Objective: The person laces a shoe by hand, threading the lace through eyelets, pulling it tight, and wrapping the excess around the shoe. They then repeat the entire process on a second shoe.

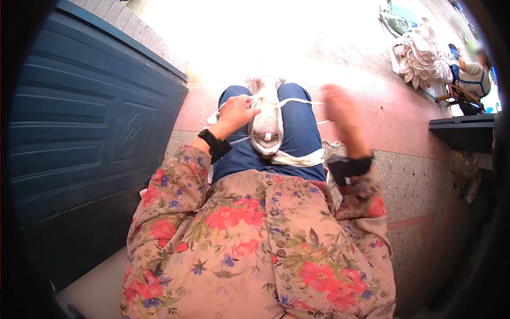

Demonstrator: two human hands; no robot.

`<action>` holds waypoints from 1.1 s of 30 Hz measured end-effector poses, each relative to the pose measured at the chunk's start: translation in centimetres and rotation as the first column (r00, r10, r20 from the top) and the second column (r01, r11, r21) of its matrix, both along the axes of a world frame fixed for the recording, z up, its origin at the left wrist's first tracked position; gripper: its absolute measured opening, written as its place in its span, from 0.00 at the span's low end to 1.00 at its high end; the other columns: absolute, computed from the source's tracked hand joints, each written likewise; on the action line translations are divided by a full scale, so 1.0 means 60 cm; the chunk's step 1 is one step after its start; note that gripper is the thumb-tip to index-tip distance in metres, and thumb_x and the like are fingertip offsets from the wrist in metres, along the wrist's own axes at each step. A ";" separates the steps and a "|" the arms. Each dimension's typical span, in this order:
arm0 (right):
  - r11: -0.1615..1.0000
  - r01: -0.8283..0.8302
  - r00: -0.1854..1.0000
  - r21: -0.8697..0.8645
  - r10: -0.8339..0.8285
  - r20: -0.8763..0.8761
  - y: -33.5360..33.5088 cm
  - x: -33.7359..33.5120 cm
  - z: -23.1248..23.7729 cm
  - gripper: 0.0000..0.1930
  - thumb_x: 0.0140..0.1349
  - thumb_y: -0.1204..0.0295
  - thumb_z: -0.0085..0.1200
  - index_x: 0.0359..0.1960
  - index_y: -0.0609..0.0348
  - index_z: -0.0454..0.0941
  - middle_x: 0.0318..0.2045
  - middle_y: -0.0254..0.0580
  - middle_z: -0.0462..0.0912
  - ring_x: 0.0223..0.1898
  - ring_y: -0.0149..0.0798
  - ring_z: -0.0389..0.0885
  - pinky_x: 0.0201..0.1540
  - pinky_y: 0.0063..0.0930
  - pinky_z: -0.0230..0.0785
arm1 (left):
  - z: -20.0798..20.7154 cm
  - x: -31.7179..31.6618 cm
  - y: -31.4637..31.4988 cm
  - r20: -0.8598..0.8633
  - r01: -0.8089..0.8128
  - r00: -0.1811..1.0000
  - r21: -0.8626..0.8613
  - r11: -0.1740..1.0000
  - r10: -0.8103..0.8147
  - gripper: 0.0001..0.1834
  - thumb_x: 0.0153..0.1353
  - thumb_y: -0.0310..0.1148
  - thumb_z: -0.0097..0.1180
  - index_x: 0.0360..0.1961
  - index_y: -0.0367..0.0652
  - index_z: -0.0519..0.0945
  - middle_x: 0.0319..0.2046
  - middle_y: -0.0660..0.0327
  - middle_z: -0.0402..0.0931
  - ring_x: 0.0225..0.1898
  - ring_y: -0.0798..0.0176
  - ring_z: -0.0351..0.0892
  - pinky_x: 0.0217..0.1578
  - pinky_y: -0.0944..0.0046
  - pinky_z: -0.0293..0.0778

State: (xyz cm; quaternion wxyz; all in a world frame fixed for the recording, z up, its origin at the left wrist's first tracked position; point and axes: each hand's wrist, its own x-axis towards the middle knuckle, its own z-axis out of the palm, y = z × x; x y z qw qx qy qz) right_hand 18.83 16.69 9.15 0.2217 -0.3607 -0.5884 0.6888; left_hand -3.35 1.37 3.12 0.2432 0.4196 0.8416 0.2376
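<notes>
A pale pinkish-white shoe [267, 118] rests between my thighs, its heel end toward me. My left hand [232, 114] grips the shoe's left side, with the thumb over its opening. From the shoe a white shoelace [297, 100] stretches across my right thigh to my right hand [340, 106]. That hand is raised off to the right and smeared by motion; the lace runs up to its fingers, which do not show sharply. A bundle of white laces [299, 158] lies across my right thigh below the shoe.
A dark blue panelled door [101, 95] stands close on my left. At the far right are a heap of pale shoe pieces [422, 56] and a seated person [473, 80]. A dark bench edge [462, 125] juts in at the right. Loose lace lies near my right knee.
</notes>
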 end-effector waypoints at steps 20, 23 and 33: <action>0.322 -0.546 0.827 0.773 0.061 0.558 -0.106 -0.181 -0.127 0.05 0.46 0.76 0.48 0.24 0.60 0.76 0.24 0.45 0.78 0.29 0.44 0.79 0.29 0.34 0.71 | -0.027 0.003 0.013 -0.019 0.134 0.991 0.096 0.986 -0.133 0.12 0.53 0.32 0.48 0.33 0.35 0.77 0.29 0.45 0.75 0.33 0.49 0.77 0.34 0.58 0.71; 0.405 -0.551 0.811 0.730 0.055 0.582 -0.104 -0.185 -0.128 0.05 0.46 0.75 0.47 0.23 0.60 0.77 0.24 0.46 0.79 0.29 0.45 0.79 0.29 0.35 0.71 | -0.026 0.007 0.012 -0.070 0.074 0.995 0.040 0.996 -0.071 0.11 0.53 0.32 0.47 0.32 0.37 0.77 0.29 0.45 0.75 0.34 0.47 0.76 0.35 0.56 0.70; 0.509 -0.528 0.835 0.680 0.168 0.524 -0.096 -0.170 -0.136 0.08 0.51 0.69 0.46 0.28 0.59 0.76 0.25 0.49 0.78 0.28 0.49 0.78 0.30 0.39 0.70 | -0.014 0.003 0.007 0.013 0.106 0.994 0.097 0.990 -0.108 0.11 0.52 0.31 0.47 0.33 0.38 0.78 0.27 0.45 0.75 0.33 0.49 0.77 0.35 0.58 0.71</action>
